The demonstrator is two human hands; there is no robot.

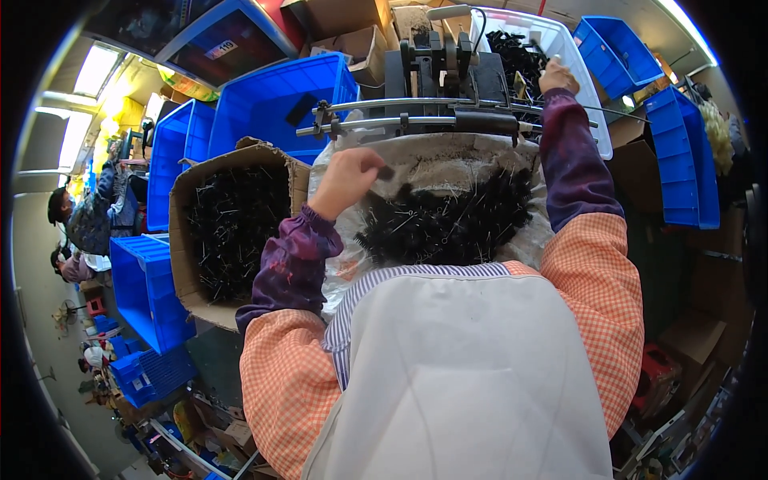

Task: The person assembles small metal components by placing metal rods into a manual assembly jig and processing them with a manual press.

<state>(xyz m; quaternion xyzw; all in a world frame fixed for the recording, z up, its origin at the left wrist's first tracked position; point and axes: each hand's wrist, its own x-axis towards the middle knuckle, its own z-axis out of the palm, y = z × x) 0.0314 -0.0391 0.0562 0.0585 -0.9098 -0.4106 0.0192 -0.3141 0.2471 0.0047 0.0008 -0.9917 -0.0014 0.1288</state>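
My left hand [348, 181] is closed, thumb and fingers pinching a small black brush [386, 172], blurred. Below it lies a heap of black bristly brushes with thin wire stems [448, 224] on a whitish plastic sheet [340, 264] in front of me. My right hand [560, 78] is stretched out to the far right, with its fingers curled together, at the edge of a white bin [588, 96] that holds more black pieces [516, 60]. What those fingers hold, if anything, is too small to make out. Between the hands stands a dark metal machine [444, 76] with horizontal steel rods [392, 104].
A cardboard box [182, 264] full of similar brushes stands at my left. Blue plastic crates [264, 112] stand behind it, and another blue crate [680, 160] is at the right. Other people [88, 216] are at the far left.
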